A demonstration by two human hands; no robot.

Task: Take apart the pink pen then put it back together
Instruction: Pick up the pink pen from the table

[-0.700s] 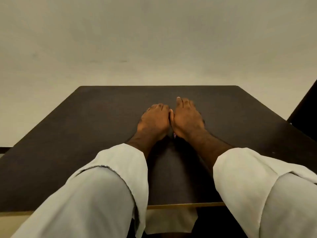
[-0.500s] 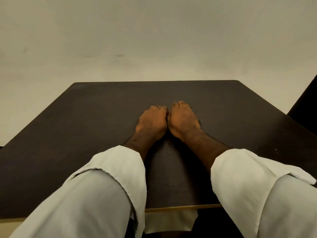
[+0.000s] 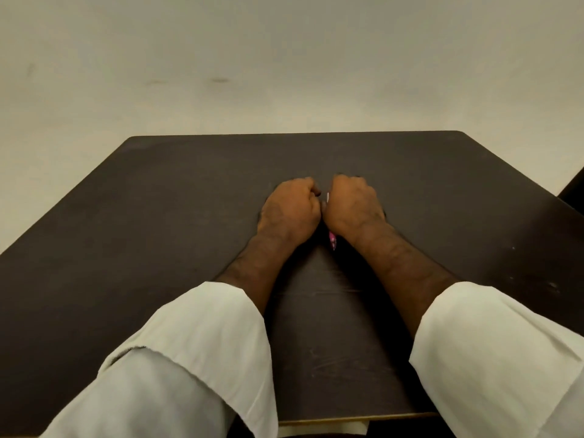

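Both hands rest curled side by side on the dark table (image 3: 158, 232), near its middle. A short pink end of the pen (image 3: 332, 240) pokes out below the heel of my right hand (image 3: 352, 207); a small pale tip shows between the two hands higher up. The rest of the pen is hidden inside the right fist. My left hand (image 3: 292, 208) is curled shut against the right one; whether it touches the pen is hidden.
The table's far edge meets a plain pale wall. A dark object (image 3: 573, 191) stands beyond the right corner. White sleeves (image 3: 202, 343) cover both forearms at the near edge.
The fingers of both hands have curled in from a flatter pose into fists. A pink pen end now shows beneath the right hand, and the view has tilted slightly.
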